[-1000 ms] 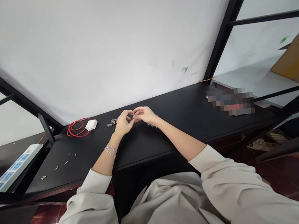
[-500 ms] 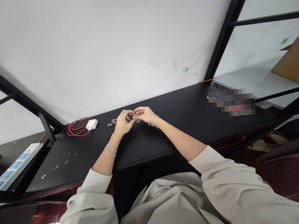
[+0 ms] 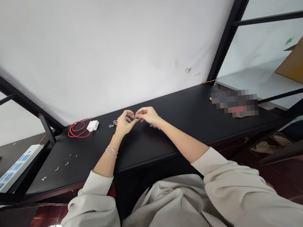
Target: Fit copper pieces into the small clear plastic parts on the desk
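Over the black table (image 3: 195, 116), my left hand (image 3: 125, 122) and my right hand (image 3: 147, 115) meet at the fingertips. Between them is a small clear, shiny piece (image 3: 135, 117), pinched by the fingers of both hands. Just left of my left hand lie a few small clear and pinkish pieces (image 3: 113, 124) on the tabletop. More small clear pieces (image 3: 154, 126) lie beneath my right wrist, partly covered by it. A silvery bracelet (image 3: 111, 152) circles my left wrist.
A white adapter (image 3: 93, 125) with a coiled red cable (image 3: 73, 130) rests at the table's back left. Several tiny pieces (image 3: 57, 169) lie at the front left. A power strip (image 3: 20, 167) is farther left. At right is a pixelated item (image 3: 235, 104); behind the table stands a white wall.
My fingertips have shifted slightly, and the small clear piece between them shows more. My left hand has turned a little. The things on the table stay where they were.
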A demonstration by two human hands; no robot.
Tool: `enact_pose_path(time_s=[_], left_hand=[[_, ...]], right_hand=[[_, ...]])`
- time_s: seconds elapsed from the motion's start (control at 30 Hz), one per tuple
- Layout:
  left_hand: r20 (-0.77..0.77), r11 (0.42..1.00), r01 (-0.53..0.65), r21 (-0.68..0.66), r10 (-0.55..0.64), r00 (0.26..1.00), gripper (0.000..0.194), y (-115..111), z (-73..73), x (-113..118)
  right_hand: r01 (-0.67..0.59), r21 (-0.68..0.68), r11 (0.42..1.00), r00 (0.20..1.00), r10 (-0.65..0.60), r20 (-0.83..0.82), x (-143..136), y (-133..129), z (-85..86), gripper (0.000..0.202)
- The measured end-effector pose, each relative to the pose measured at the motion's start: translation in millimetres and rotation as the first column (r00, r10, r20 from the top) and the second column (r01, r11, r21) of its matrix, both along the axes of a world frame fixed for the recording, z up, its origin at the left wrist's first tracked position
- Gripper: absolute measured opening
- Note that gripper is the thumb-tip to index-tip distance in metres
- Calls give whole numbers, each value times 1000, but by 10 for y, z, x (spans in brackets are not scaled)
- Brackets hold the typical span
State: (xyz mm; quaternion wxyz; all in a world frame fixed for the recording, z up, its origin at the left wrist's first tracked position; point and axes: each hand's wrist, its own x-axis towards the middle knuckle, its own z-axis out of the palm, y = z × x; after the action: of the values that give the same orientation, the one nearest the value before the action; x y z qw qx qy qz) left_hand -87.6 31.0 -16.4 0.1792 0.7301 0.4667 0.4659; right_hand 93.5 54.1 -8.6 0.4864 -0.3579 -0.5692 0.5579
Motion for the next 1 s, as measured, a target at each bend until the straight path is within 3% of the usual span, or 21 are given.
enact_pose_path(time_s=[0.1, 0.33, 0.57, 0.77, 1.0], left_hand=[[31, 1000, 4, -30, -3, 1000, 46, -7, 10, 8], [71, 998, 29, -49, -25, 997, 38, 2, -3, 7], [92, 994, 28, -102, -18, 996, 41, 16, -18, 0], [116, 994, 40, -102, -28, 993, 33, 20, -32, 11], [93, 995, 7, -100, 2, 996, 32, 2, -3, 15]], right_hand=[[0, -27, 1000, 1000, 0, -2, 11, 5, 7, 10], [-148, -48, 988, 985, 152, 87, 1, -16, -34, 12], [-71, -64, 995, 997, 72, 19, 1, 3, -16, 15], [-70, -50, 996, 995, 74, 66, 10, 28, -36, 12], [-54, -37, 998, 994, 57, 94, -26, 33, -66, 22]])
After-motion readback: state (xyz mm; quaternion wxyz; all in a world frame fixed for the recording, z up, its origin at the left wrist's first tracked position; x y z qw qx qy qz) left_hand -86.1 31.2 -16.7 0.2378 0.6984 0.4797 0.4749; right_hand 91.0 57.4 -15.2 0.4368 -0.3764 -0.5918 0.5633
